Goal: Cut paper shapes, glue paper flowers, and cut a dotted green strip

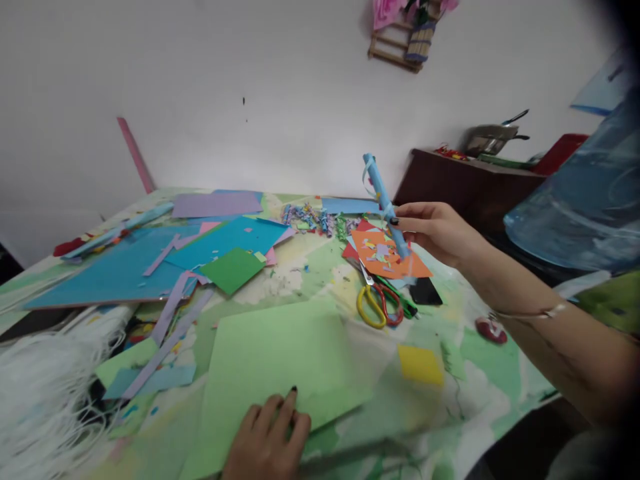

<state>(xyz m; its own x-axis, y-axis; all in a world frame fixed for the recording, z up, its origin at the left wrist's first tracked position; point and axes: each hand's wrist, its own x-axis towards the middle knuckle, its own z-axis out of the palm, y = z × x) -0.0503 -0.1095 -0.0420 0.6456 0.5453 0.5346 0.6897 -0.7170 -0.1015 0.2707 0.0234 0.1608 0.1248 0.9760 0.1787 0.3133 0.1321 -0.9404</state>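
Observation:
My right hand [434, 231] is raised over the table's right side, fingers closed round a thin light-blue rolled paper stick [383, 197] that points up and away. A loose strip curls off the stick's top. My left hand [267, 441] lies on the near edge of a large light-green sheet [280, 363], fingers pressed down on it. Under the raised stick lies an orange sheet [387, 257] strewn with small paper scraps. Scissors [376, 300] with yellow and red handles rest just in front of the orange sheet.
Blue sheets [115, 270], a purple sheet [216, 203], a green square [233, 269], purple strips [170, 320] and a yellow square [421, 365] litter the table. White string [45, 393] is heaped at the left. A dark side table with a pan [487, 139] stands at the right.

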